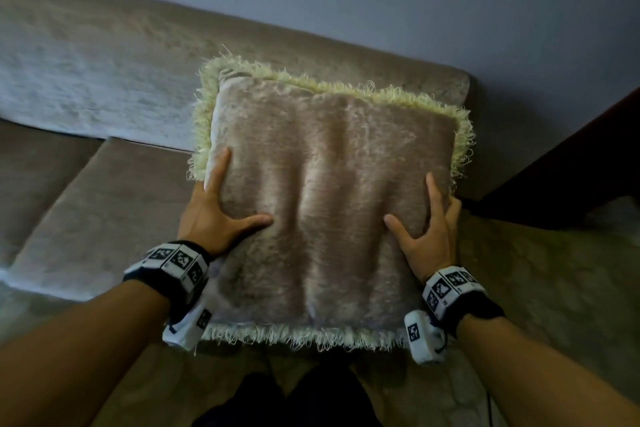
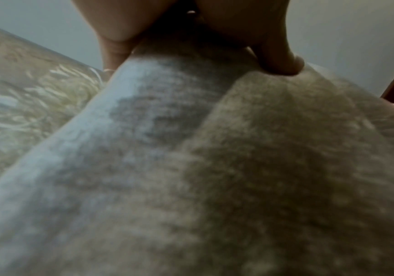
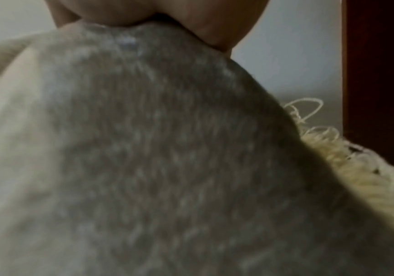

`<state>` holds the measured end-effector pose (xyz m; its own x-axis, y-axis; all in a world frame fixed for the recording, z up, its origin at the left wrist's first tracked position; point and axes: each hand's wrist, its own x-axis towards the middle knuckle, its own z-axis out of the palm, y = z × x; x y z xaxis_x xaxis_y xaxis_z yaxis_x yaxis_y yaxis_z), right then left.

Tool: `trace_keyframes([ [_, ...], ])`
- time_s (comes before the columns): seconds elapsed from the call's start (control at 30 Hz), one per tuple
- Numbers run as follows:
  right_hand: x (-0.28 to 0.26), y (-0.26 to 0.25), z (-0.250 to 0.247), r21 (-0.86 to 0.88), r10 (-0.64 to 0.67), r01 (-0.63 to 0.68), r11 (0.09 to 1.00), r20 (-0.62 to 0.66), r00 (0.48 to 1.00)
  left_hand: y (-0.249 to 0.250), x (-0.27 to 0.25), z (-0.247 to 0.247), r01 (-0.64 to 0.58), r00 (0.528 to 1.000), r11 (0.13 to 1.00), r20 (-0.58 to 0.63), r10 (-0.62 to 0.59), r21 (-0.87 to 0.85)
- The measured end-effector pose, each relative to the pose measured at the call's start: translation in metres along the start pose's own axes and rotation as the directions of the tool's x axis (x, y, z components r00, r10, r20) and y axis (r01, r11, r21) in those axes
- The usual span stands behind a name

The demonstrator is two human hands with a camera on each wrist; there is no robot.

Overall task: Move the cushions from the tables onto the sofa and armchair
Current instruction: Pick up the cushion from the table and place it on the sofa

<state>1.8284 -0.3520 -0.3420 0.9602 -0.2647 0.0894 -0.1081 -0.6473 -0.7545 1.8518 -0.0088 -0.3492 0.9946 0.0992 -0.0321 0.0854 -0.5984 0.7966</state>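
Note:
A square beige velvet cushion (image 1: 329, 191) with a pale yellow fringe is held in front of me, over the right end of the sofa (image 1: 104, 73). My left hand (image 1: 221, 215) grips its left edge, thumb and forefinger on top and the other fingers hidden behind. My right hand (image 1: 426, 229) grips the right edge the same way. In the left wrist view the cushion (image 2: 215, 168) fills the picture with my thumb (image 2: 281, 61) pressed into it. The right wrist view is likewise filled by the cushion (image 3: 155, 158), with the fringe (image 3: 356, 177) at the right.
The sofa's seat (image 1: 86, 204) and backrest are beige velvet and stand against a pale wall (image 1: 381, 3). A dark wooden piece of furniture (image 1: 571, 166) stands just right of the sofa's end. A patterned carpet (image 1: 554, 281) lies below.

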Motion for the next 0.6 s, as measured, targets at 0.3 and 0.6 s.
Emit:
trace_keyframes([
  [0.3, 0.137, 0.059, 0.058, 0.034, 0.207, -0.213, 0.976, 0.133, 0.969, -0.013, 0.155, 0.081, 0.071, 0.996, 0.996, 0.052, -0.074, 0.059],
  [0.6, 0.249, 0.133, 0.121, -0.005, 0.353, -0.359, 0.933, 0.196, 0.915, -0.069, 0.273, 0.184, 0.115, 0.992, 0.992, 0.05, -0.118, 0.05],
])
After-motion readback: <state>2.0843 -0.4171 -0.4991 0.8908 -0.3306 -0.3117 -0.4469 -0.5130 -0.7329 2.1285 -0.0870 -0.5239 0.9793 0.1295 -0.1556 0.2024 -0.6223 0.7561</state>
